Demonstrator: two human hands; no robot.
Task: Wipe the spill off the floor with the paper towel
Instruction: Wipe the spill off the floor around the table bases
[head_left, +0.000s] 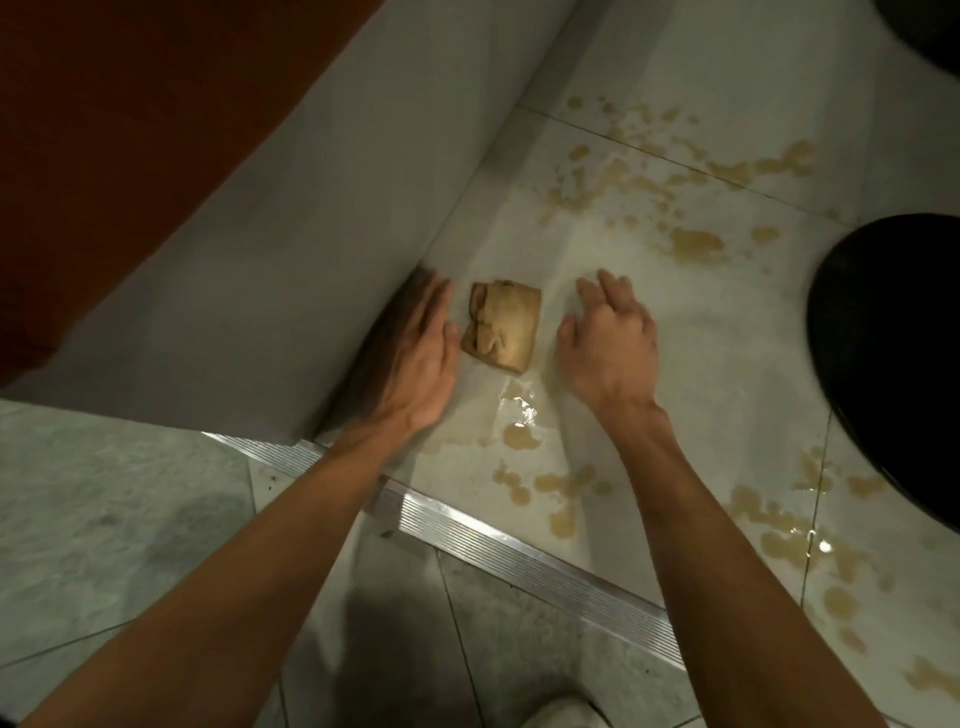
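Head view: left hand (415, 358) blurred beside paper towel (503, 327).

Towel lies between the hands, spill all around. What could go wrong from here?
1. The paper towel looks soaked brown already, so further wiping may smear the spill rather than lift it.
2. It reaches far, up to the black object; some patches could be missed.
3. Wiping near the metal threshold strip could push liquid into its grooves.
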